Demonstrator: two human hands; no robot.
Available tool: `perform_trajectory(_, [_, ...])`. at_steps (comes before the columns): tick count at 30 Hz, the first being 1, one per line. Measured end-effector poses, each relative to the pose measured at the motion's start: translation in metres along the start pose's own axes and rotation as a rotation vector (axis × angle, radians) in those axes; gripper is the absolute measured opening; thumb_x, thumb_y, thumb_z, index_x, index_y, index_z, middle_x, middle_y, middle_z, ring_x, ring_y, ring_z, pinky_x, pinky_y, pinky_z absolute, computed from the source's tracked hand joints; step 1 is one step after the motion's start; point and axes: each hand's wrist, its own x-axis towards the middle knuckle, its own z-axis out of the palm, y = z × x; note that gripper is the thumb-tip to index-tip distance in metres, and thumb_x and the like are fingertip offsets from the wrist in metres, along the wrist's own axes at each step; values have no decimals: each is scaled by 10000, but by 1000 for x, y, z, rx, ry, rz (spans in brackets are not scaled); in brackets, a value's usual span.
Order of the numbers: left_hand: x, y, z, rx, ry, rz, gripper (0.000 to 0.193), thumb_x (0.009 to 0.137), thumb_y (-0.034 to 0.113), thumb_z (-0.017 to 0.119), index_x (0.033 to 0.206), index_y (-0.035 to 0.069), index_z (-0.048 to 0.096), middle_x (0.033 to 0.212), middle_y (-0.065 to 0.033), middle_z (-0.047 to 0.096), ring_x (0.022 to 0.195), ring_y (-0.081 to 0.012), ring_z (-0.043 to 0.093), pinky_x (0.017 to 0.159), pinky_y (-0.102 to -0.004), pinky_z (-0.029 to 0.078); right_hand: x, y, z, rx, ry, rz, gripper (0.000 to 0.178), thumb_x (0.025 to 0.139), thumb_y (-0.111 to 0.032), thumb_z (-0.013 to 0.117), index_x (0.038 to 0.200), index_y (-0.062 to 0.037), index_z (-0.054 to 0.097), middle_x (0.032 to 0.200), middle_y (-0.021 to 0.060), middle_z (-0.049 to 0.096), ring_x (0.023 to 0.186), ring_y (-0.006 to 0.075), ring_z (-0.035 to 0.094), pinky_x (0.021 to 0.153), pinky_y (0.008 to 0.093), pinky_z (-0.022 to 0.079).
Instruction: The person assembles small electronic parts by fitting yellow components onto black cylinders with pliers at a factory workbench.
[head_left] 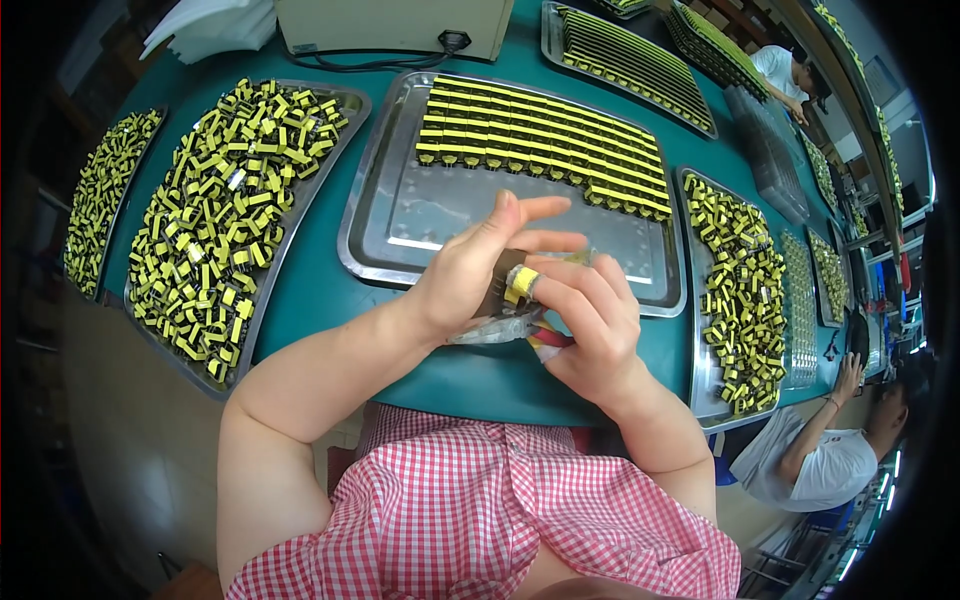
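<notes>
My left hand (462,268) is raised over the near edge of the middle tray, palm turned right and fingers stretched out. Beside its palm is a small yellow-taped transformer (521,281), pinched at the fingertips of my right hand (597,325). A pink and yellow piece (549,338) shows under my right fingers; its kind is unclear. Some crumpled clear plastic (492,331) lies below my left palm, with a brown patch above it partly hidden by the hands. Behind them, the metal tray (385,215) bears neat rows of yellow-taped transformers (545,140).
Loose transformers are heaped in a tray on the left (215,220), another at far left (105,200) and one on the right (740,300). A filled tray (630,65) stands at the back, near a beige box with a black cable (390,64). Two people sit at right.
</notes>
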Motion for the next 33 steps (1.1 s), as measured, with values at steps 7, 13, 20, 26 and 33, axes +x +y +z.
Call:
perform_trajectory(7, [0,-3,3,-50,-23,1,721,912,565,134,1352,6,253,1284,-215,424,1150,-268,472,973,-359,380,-1,-3,2,45,34,42,455,451,-12,661,900,-41,589,875,77,602,641,227,488,547,332,394])
perform_trajectory(13, [-1,-5,1,-12,-34,13,700,920,549,139,1348,10,263,1271,-205,442,1146,-245,476,967,-340,387,-2,-6,2,38,14,35,463,442,34,676,890,-25,571,890,104,619,631,244,500,532,313,390])
perform_trajectory(20, [3,-3,-1,121,168,-105,516,958,406,308,1279,10,385,1159,-190,534,1005,-203,550,854,-299,449,-3,-1,10,100,11,118,410,461,16,664,858,-44,582,821,65,590,663,237,519,567,338,415])
perform_trajectory(26, [9,8,-28,101,377,21,423,926,314,443,1203,-5,428,1046,-183,574,815,-202,600,617,-287,496,3,4,-8,173,68,222,387,531,25,723,883,-28,571,801,74,587,650,208,529,584,290,434])
perform_trajectory(33, [7,-1,-9,418,132,183,399,825,89,613,1188,-18,487,1010,-89,583,799,-132,577,649,-232,464,-2,19,-11,1150,208,1029,340,841,-134,601,1148,-24,505,955,40,600,790,115,580,643,225,463])
